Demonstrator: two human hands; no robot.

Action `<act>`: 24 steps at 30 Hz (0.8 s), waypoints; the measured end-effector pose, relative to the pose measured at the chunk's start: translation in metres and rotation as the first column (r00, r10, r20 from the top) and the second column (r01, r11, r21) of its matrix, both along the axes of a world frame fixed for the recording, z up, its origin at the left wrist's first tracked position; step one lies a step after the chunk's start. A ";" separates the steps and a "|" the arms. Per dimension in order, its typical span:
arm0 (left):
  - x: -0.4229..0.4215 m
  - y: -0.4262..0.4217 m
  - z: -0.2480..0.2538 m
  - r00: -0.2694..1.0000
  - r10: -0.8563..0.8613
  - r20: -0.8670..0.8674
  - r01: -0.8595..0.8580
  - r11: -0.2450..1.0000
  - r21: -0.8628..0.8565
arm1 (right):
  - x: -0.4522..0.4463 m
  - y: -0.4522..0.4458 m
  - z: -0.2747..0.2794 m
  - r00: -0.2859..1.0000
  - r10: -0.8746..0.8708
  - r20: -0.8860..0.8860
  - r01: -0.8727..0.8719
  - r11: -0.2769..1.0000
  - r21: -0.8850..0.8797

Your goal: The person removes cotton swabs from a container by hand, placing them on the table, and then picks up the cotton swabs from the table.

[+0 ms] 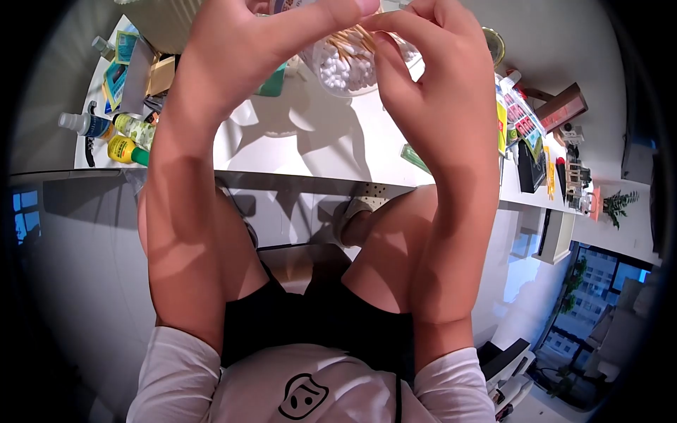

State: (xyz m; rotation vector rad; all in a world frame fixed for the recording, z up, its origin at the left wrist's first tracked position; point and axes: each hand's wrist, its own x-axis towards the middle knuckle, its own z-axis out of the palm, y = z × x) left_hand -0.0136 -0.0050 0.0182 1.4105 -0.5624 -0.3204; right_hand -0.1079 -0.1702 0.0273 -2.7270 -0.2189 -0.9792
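A clear round container (308, 53) packed with cotton swabs (347, 67) is held up over the white table (317, 144), its white swab tips facing me. My left hand (275, 35) grips it from the left, thumb stretched along its upper side; the other fingers are mostly hidden. On the right, my right hand (434, 53) has thumb and fingers closed at the wooden sticks of the swabs. How many sticks lie between those fingertips I cannot make out. The upper part of the container is cut off by the frame edge.
At left on the table stand a yellow bottle with a green cap (127, 150), a white-capped bottle (86, 125) and several packets. On the right lie a black box (530, 168), packages and a green item (415, 158). A potted plant (619, 204) is farther right.
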 end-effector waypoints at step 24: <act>-0.006 0.001 -0.004 0.967 -0.084 0.241 0.094 0.995 -0.027 | -0.004 0.010 0.008 0.874 0.026 -0.486 0.292 0.772 0.565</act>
